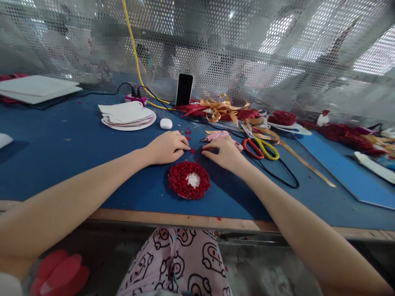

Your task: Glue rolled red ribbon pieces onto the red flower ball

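Observation:
A round red ruffled flower piece with a white centre (189, 180) lies on the blue table top (77, 156) just in front of me. My left hand (168, 146) rests beyond it, fingers curled and pinched near a small red scrap (193, 151). My right hand (225, 153) lies flat on the table to the right of the scrap, fingers stretched towards it. A pink tool (217, 136) lies just behind my right hand.
Red and yellow handled scissors (261, 148) lie right of my right hand. Gold and red ribbons (222, 109), a standing phone (184, 89), a white earbud case (166, 123) and stacked white discs (128, 116) are further back. A mesh wall stands behind.

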Demonstrator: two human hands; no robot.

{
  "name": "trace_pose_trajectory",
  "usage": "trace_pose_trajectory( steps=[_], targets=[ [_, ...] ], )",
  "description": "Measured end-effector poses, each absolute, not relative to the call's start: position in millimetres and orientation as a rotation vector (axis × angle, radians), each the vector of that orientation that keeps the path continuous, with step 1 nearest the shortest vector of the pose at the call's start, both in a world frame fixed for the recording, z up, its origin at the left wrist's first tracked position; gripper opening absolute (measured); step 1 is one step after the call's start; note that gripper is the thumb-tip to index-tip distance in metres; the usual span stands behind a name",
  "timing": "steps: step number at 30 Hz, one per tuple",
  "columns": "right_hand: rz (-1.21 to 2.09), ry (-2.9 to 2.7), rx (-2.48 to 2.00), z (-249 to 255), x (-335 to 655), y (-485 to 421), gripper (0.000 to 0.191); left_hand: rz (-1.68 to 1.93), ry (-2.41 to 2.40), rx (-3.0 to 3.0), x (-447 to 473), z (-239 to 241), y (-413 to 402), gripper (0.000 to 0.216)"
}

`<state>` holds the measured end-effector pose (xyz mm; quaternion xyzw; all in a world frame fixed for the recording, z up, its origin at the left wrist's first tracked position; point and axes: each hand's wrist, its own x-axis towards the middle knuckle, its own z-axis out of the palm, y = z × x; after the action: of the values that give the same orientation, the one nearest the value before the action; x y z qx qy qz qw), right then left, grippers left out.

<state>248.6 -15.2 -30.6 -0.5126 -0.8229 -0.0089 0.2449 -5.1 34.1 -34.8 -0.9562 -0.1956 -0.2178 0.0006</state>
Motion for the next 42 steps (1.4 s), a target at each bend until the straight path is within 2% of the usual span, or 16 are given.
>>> trace_pose_trajectory(
  steps=[12,24,42],
  targets=[
    [0.322,-2.17,-1.331,-30,229,-16,0.011,-0.829,-0.804,-3.072,2,-36,32,0.036],
    [-0.074,-2.314,-1.364,-40,224,-17,0.017,-0.971,-1.22,-3.082,13,-33,23,0.02],
    [-0.117,-2.316,-1.376,-46,227,-18,0.014,-1.052,-1.786,-3.048,26,-32,15,0.021]
  ],
)
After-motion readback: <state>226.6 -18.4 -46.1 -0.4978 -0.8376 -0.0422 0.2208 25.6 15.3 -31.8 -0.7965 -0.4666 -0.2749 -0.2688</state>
